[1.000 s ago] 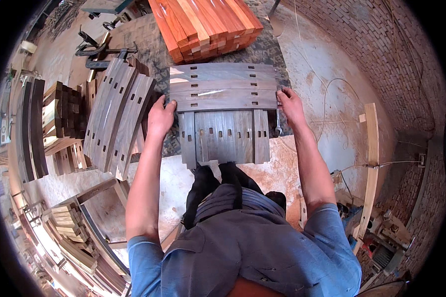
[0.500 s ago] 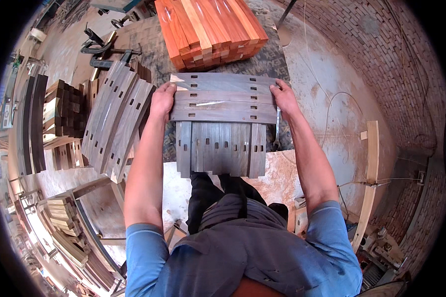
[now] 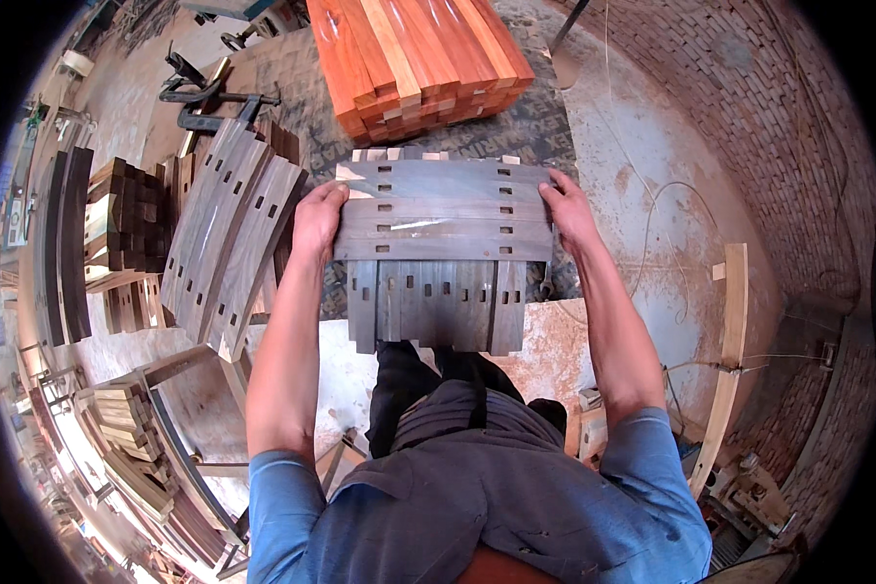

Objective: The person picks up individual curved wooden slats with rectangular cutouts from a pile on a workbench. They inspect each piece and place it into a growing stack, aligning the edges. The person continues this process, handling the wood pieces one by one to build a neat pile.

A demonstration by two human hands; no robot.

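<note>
Several dark grey-brown wooden slats (image 3: 438,226) lie side by side across the stack in front of me, each with a small rectangular slot near either end. My left hand (image 3: 317,216) grips their left ends, its thumb on top. At the right ends my right hand (image 3: 570,212) is closed in the same way. Beneath them, nearer to me, a row of slotted boards (image 3: 438,304) runs lengthwise toward my body. Pale board ends (image 3: 436,155) show just past the far edge of the held slats.
Reddish-orange wooden blocks (image 3: 419,58) are piled at the table's far side. To the left stand slotted slats (image 3: 226,224), black clamps (image 3: 204,102) and stacked timber (image 3: 122,219). A wrench (image 3: 546,277) lies right of the boards. A pale plank (image 3: 728,360) stands at right.
My hands and the crosswise slats have moved slightly toward me, covering more of the lengthwise boards. Pale board ends have come into sight behind them.
</note>
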